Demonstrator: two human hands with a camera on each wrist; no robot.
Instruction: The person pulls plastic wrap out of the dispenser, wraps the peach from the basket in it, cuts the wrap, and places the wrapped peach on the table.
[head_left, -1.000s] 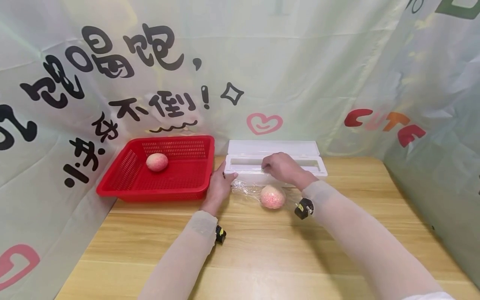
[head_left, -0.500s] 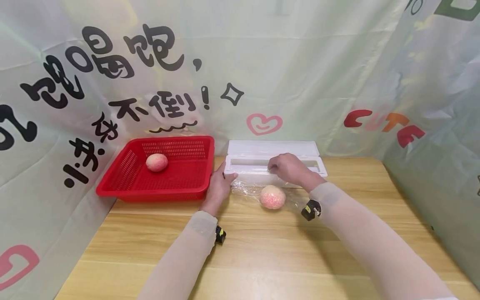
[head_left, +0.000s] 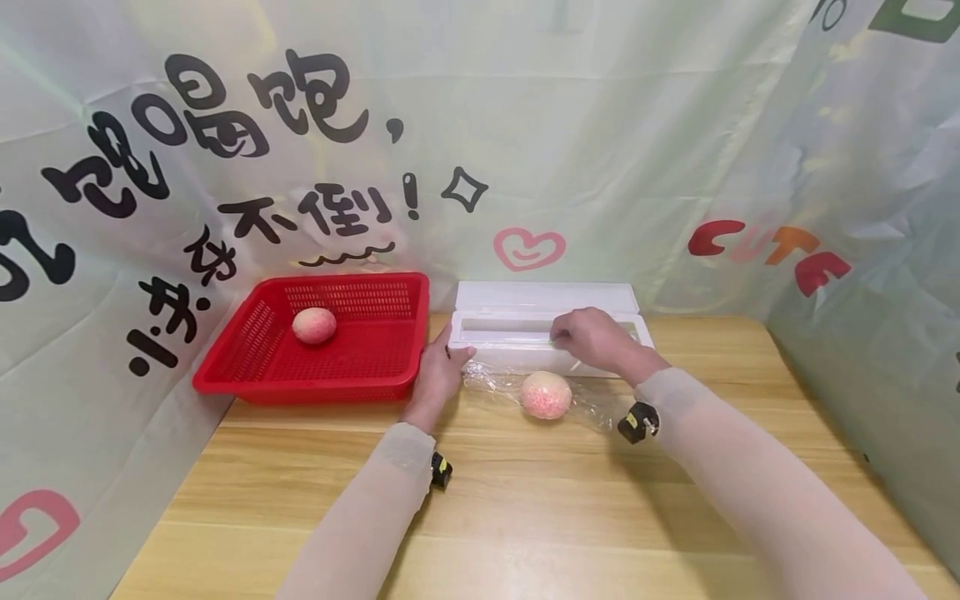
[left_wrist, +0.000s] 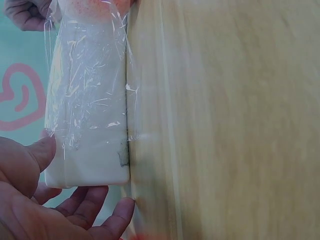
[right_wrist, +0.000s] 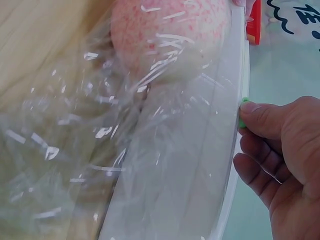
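Observation:
A long white cling film dispenser (head_left: 510, 358) lies at the back of the table with its lid (head_left: 543, 296) raised. My left hand (head_left: 437, 375) grips its left end, thumb over the top edge and fingers against the end face. With thumb and forefinger, my right hand (head_left: 596, 337) pinches a small green slide cutter (right_wrist: 243, 112) on the dispenser's edge, right of its middle. Clear cling film (head_left: 491, 382) hangs from the front and spreads over the wood. A pinkish peach (head_left: 546, 396) sits at the film in front of the dispenser.
To the left stands a red perforated basket (head_left: 307, 388), with another peach (head_left: 314, 325) inside. The wooden table (head_left: 525, 508) stretches toward me. A printed cloth (head_left: 600, 167) closes off the back and both sides.
My right hand has slid to the right along the dispenser, from about its middle. The left hand, the dispenser and both peaches stay in place.

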